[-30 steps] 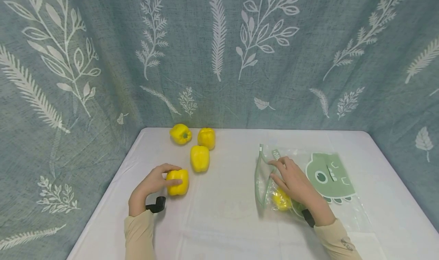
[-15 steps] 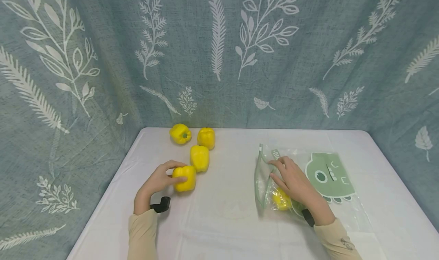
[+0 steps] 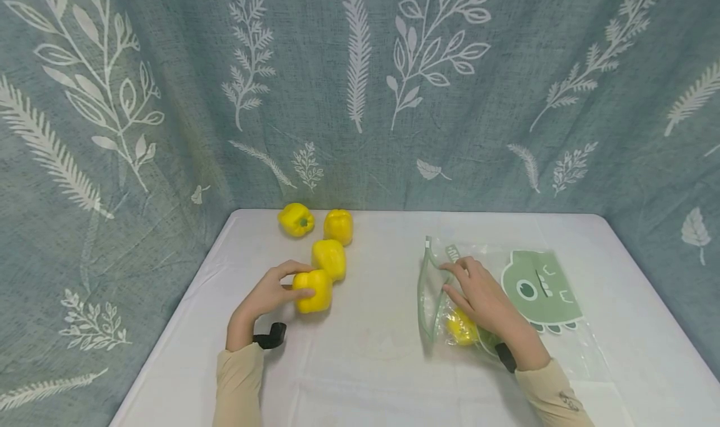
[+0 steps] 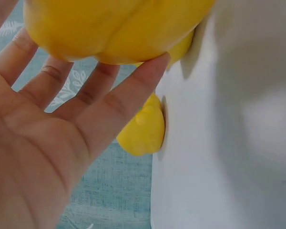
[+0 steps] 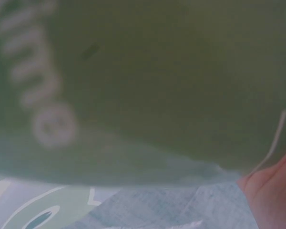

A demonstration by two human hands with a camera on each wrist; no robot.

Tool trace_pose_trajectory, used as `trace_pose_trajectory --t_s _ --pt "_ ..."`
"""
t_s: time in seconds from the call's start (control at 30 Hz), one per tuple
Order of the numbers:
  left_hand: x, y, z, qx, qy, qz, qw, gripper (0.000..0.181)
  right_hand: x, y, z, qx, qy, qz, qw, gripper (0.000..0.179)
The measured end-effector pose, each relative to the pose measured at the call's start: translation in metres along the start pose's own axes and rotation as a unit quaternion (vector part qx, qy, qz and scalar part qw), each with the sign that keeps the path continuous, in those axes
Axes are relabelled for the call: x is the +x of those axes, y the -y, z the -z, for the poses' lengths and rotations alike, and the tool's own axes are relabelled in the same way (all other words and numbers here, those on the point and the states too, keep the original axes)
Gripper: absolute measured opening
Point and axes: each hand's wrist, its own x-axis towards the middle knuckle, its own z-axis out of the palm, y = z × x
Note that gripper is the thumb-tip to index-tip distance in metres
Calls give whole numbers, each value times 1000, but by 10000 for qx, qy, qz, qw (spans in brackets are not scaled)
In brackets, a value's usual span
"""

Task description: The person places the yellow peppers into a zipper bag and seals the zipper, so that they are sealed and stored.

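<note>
Right wrist view: blocked by blurred print (image 5: pixel 148 86)
Bagged pepper (image 3: pixel 461 328): partly covered by right hand (image 3: pixel 482 294)
Bag (image 3: pixel 542 289): clear, green-printed; mouth touched by right hand, pinch cannot be told
Held pepper (image 3: pixel 315 291): cropped in left wrist view; yellow, glossy, lobed; pinched by left hand (image 3: pixel 270 292), left of bag

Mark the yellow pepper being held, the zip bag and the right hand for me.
Held yellow pepper (image 3: pixel 319 286): head view, middle of its uncovered side.
Zip bag (image 3: pixel 542 307): head view, green printed face.
Right hand (image 3: pixel 479 293): head view, back of the hand.
</note>
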Motion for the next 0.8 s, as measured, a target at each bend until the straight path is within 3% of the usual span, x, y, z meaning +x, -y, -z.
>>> trace_pose_trajectory --t_s 0.6,0.8 --pt "6 -22 -11 -449 -334 -388 9977 46 0 1 1 3 -19 37 10000 37" --pt "4 -44 -17 -539 -413 -409 9969 45 0 2 2 9 -6 31 10000 37"
